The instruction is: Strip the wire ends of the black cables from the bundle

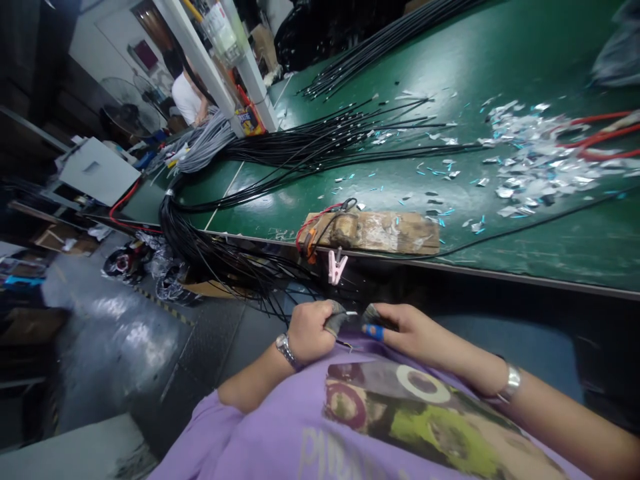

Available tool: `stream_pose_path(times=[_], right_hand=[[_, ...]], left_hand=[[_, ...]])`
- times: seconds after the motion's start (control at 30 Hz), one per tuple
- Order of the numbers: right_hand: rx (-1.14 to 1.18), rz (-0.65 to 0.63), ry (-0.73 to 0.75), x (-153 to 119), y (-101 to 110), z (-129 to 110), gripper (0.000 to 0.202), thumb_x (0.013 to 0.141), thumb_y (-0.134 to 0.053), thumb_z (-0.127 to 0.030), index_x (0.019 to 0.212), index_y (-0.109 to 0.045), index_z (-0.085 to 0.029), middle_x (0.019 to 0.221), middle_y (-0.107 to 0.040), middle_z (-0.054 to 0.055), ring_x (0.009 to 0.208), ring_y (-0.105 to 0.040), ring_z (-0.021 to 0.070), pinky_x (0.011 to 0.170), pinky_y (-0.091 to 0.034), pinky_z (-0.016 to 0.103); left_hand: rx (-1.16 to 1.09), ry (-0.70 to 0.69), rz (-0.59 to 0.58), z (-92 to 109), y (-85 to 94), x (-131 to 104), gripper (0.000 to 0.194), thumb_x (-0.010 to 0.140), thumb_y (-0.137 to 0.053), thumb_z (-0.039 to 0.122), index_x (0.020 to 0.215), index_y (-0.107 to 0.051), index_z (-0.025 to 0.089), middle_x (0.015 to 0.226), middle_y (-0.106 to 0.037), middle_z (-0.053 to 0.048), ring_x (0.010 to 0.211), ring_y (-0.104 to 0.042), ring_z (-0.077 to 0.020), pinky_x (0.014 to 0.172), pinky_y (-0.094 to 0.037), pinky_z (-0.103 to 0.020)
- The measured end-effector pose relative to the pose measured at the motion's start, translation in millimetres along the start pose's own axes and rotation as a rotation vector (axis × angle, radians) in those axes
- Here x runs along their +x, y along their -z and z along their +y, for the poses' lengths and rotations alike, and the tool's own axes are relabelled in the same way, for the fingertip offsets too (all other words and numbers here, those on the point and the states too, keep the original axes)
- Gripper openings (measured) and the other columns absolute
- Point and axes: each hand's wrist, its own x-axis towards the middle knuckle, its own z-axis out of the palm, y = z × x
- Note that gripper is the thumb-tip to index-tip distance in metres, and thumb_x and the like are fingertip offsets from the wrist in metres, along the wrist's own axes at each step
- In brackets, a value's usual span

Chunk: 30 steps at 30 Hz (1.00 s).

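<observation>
Close to my body, my left hand (311, 331) is closed on a black cable, its thumb and finger wearing dark finger covers. A pale stripped cable end (351, 313) pokes out from the fingertips toward the other hand. Below the same hand, a thin dark wire end (345, 345) with a yellowish tip shows against the purple shirt. My right hand (403, 325), with blue tape on one finger, is pinched just right of the pale end, a small gap apart. Whatever its fingers hold is hidden. Loose black cables (225, 257) hang off the table edge to the left.
On the green table (400, 177) lie black cable bundles (295, 143), foil scraps (540, 157) and a red-handled tool (605, 137). A wooden block (390, 232) sits at the edge, with a pink clip (337, 267) hanging there. Farther back, a person (189, 97) is beside a fan (127, 110).
</observation>
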Motion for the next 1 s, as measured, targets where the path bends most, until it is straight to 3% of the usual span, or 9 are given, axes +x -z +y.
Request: stream_pose_path(times=[0.17,0.27,0.4,0.7,1.0], right_hand=[[-0.63,0.119,0.144,-6,7,-13,0.028,0.088,-0.042,-0.031,0.101,-0.062,-0.016,0.085,-0.065,0.01,0.072,-0.061,0.021,0.066,-0.045,0.031],[-0.79,0.111,0.186,-6,6,-22,0.023,0.084,-0.043,-0.02,0.091,-0.064,-0.017,0.079,-0.064,0.008,0.069,-0.059,0.0189,0.063,-0.043,0.029],[-0.83,0.132,0.176,-5,4,-27,0.014,0.076,-0.05,-0.017,0.078,-0.064,-0.017,0.074,-0.062,0.006,0.067,-0.057,0.0183,0.06,-0.041,0.028],[-0.873,0.139,0.197,-2,0,-27,0.011,0.072,-0.053,-0.017,0.075,-0.063,-0.017,0.071,-0.061,0.006,0.066,-0.056,0.018,0.059,-0.039,0.027],[-0.894,0.196,0.314,-2,-3,-24,0.01,0.073,-0.052,-0.017,0.074,-0.062,-0.018,0.069,-0.059,0.005,0.063,-0.053,0.017,0.057,-0.038,0.027]], left_hand=[[-0.037,-0.027,0.049,-3,2.4,-2,0.012,0.073,-0.055,0.024,0.068,-0.065,0.021,0.061,-0.059,-0.005,0.059,-0.051,-0.0162,0.062,-0.037,-0.027],[-0.016,-0.052,0.051,-4,2.1,-5,0.006,0.063,-0.059,0.02,0.059,-0.061,0.021,0.056,-0.052,-0.004,0.055,-0.045,-0.0152,0.059,-0.033,-0.027],[0.087,-0.123,0.054,-5,1.0,-7,0.005,0.058,-0.057,0.016,0.056,-0.058,0.02,0.057,-0.051,-0.004,0.055,-0.043,-0.0147,0.058,-0.03,-0.028],[0.253,-0.253,0.061,-6,1.6,-9,0.007,0.061,-0.056,0.015,0.057,-0.059,0.02,0.058,-0.053,-0.006,0.056,-0.043,-0.0149,0.056,-0.028,-0.028],[0.288,-0.491,0.328,-9,-3.5,-5,0.017,0.073,-0.047,0.021,0.059,-0.056,0.019,0.051,-0.052,-0.003,0.048,-0.046,-0.0141,0.049,-0.031,-0.027]])
